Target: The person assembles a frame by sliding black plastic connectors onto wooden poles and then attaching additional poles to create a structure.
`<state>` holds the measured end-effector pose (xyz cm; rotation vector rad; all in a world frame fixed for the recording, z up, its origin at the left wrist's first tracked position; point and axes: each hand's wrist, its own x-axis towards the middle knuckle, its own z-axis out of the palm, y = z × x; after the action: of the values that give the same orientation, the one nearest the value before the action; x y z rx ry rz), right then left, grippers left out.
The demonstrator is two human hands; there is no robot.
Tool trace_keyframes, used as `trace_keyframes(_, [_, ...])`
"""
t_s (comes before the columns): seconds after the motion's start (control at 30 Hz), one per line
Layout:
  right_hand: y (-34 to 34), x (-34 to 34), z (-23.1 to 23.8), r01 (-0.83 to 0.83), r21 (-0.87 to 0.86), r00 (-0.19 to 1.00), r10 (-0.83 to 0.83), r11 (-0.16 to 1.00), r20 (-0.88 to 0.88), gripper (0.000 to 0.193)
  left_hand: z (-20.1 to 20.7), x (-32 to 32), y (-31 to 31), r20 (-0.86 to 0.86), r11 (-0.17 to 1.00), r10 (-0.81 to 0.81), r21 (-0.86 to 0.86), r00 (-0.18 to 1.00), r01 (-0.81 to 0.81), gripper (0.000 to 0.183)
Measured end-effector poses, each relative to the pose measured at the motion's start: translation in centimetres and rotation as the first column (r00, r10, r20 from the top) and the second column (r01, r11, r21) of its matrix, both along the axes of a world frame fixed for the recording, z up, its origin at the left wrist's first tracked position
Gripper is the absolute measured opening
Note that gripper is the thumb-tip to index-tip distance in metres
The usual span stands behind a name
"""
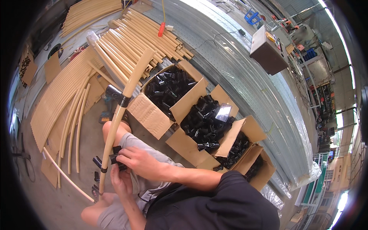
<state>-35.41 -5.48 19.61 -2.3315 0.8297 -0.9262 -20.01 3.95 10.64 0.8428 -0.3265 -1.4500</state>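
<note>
Before me, a long tan pipe (110, 134) slants across my legs. A black clamp-type pipe joint (118, 96) is fitted around its upper part, and another black fitting (98, 162) sits lower on it. Beside the pipe, both hands are closed on a separate black pipe joint (115, 157). My right hand (138, 161) grips it from above with bent fingers. From below, my left hand (122, 182) holds its underside; the fingers partly hide the joint. More black fittings (95, 189) show near the pipe's lower end.
Open cardboard boxes (151, 117) full of black pipe joints (205, 119) stand to the right, a phone (223, 112) lying on one heap. Tan pipes (130, 42) are stacked beyond; curved ones (63, 103) lie left. A power tool (104, 117) rests by my knee. Long plastic-wrapped metal panels (245, 80) extend right.
</note>
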Motion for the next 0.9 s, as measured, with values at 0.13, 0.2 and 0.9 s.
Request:
trace_keyframes(0.13, [-1.0,-1.2,1.9,0.116,0.158,0.992,-0.107,0.981,-0.062,0.014,2.4,-1.1,-1.5,0.067,1.000,0.027,0.014,0.997,-0.028,0.033])
trace_keyframes(0.2, [-1.4,-1.6,1.3,0.135,0.162,0.967,-0.095,0.977,-0.236,0.013,3.0,-1.8,-2.0,0.082,0.998,0.046,0.026,0.996,-0.049,0.032])
trace_keyframes(0.9, [-4.1,-5.2,-3.1,0.251,0.106,0.967,-0.246,0.962,-0.058,0.017,2.8,-4.0,-6.2,0.298,0.985,-0.105,0.160,0.949,0.059,0.029])
